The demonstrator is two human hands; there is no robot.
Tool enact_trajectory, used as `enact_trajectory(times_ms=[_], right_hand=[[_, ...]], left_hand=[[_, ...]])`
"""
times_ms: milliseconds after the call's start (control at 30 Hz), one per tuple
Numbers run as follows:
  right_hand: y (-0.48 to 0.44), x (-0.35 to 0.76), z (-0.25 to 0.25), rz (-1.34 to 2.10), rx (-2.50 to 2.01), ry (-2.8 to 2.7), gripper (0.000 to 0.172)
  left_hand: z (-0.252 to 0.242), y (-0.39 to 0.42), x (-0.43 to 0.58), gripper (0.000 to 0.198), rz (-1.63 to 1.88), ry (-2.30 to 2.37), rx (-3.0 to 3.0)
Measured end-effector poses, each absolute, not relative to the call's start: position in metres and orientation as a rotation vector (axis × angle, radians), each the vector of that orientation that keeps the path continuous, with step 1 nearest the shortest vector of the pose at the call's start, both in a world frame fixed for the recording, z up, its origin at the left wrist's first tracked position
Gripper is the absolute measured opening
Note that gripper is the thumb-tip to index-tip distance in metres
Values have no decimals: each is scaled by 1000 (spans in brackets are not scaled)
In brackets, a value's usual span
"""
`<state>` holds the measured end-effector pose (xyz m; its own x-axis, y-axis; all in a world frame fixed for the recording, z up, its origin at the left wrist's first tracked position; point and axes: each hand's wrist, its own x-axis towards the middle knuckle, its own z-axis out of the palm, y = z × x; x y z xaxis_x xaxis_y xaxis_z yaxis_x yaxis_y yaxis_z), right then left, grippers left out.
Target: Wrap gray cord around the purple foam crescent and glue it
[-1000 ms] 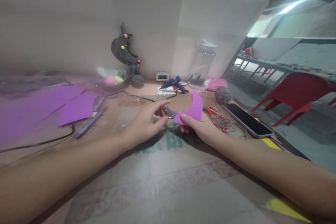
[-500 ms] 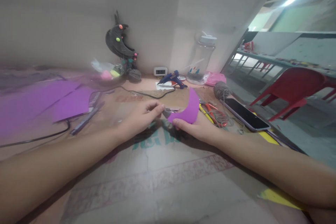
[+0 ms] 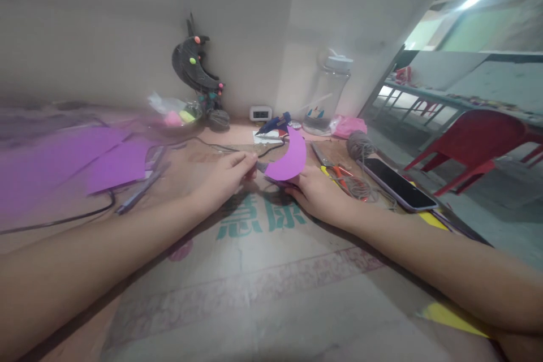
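A purple crescent cutout (image 3: 291,159), of paper or thin foam, is held up above the tabletop between my two hands. Its left tip looks dark grey, perhaps wrapped in yarn. My left hand (image 3: 235,172) pinches that grey tip between thumb and fingers. From the right, my right hand (image 3: 316,189) grips the lower edge of the crescent, its fingers partly hidden behind the piece. Just beyond the crescent lies a blue glue gun (image 3: 275,123). To the right of my right hand are orange-handled scissors (image 3: 339,172) and loose grey yarn (image 3: 362,189).
A black crescent ornament (image 3: 190,65) leans against the back wall beside a bowl (image 3: 193,116). Farther right stand a small clock (image 3: 260,113) and a clear bottle (image 3: 326,93). Purple sheets (image 3: 114,161) and a pen (image 3: 139,192) lie left; a phone (image 3: 396,184) and yarn ball (image 3: 360,144) right.
The purple crescent has tipped and shifted left and slightly up, its face turned more toward me. My right thumb has moved from its front to below its edge. My left hand keeps its pinch.
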<state>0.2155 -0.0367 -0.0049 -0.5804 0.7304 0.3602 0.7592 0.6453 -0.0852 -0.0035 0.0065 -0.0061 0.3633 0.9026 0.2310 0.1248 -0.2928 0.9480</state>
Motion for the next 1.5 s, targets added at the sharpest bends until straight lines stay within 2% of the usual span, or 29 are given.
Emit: enact_trajectory(times_ms=[267, 467, 600, 767, 933, 1233, 1500], right_hand=[[-75, 201, -7, -262, -815, -2747, 36], [-103, 199, 32, -473, -610, -2702, 35], [-98, 209, 49, -450, -756, -2486, 42], [-73, 216, 18, -382, -845, -2497, 34], [-63, 214, 2, -434, -845, -2536, 37], [-62, 212, 4, -579, -859, -2530, 28], [-68, 210, 5, -674, -806, -2570, 33]], left_hand=[[-3, 4, -2, 36, 1030, 968, 1787], [-4, -3, -2, 34, 803, 865, 1965], [-4, -5, -4, 34, 674, 766, 2112], [-1, -6, -4, 35, 560, 699, 2213], [-1, -7, -3, 31, 576, 737, 2224], [2, -8, -2, 30, 609, 900, 2129], [-1, -7, -3, 29, 618, 880, 2192]])
